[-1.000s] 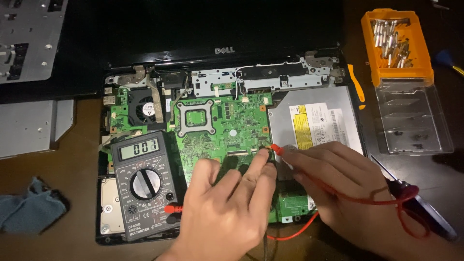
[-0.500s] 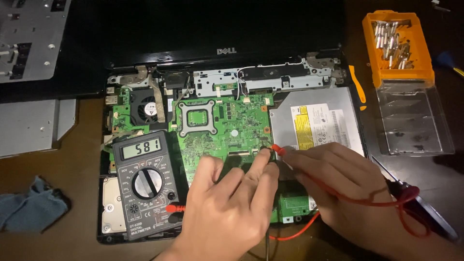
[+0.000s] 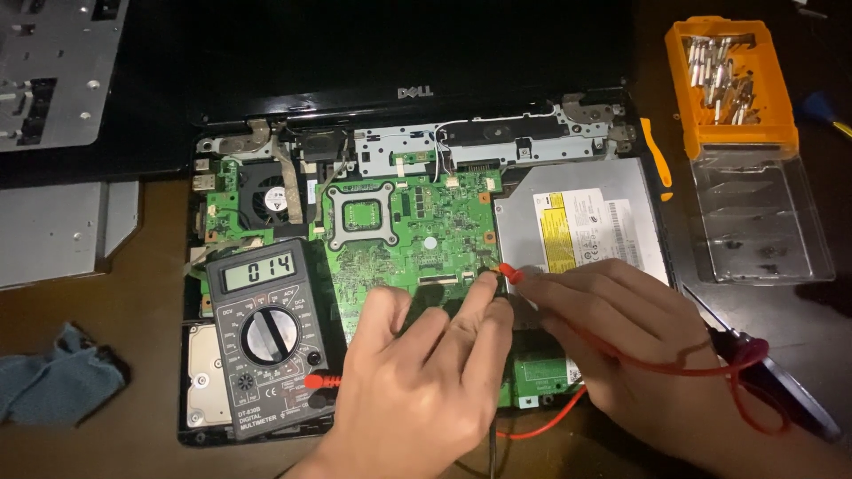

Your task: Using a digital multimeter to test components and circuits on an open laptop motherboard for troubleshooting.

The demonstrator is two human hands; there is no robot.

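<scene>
Hands are working over an opened laptop point(image 3: 266, 133) lying on a dark brown table point(image 3: 142, 310); room is dim, lit mainly on the work area. Landmark: green board point(image 3: 404, 222) in the open chassis.

Left hand point(image 3: 417, 390) is resting over the lower part of the board, fingers curled narrow, index and thumb pinching down at a spot near the board's lower right edge; a thin dark lead is running out under the palm, but whether it is holding a probe cannot be told. Right hand point(image 3: 621, 328) is lying just right of it, fingers closed on a red probe point(image 3: 510, 272), tip touching the board beside the left fingertips. Red wire point(image 3: 710, 364) is looping right of the hand.

Meter point(image 3: 266, 337) is sitting left of the board, display lit, dial in the middle. Fan point(image 3: 271, 200) is sitting at the board's upper left; silver drive point(image 3: 577, 222) is lying to its right. Orange bit case point(image 3: 728, 80) with clear lid is sitting far right; blue cloth point(image 3: 53, 381) is lying far left; grey panel point(image 3: 53, 71) is lying upper left.
</scene>
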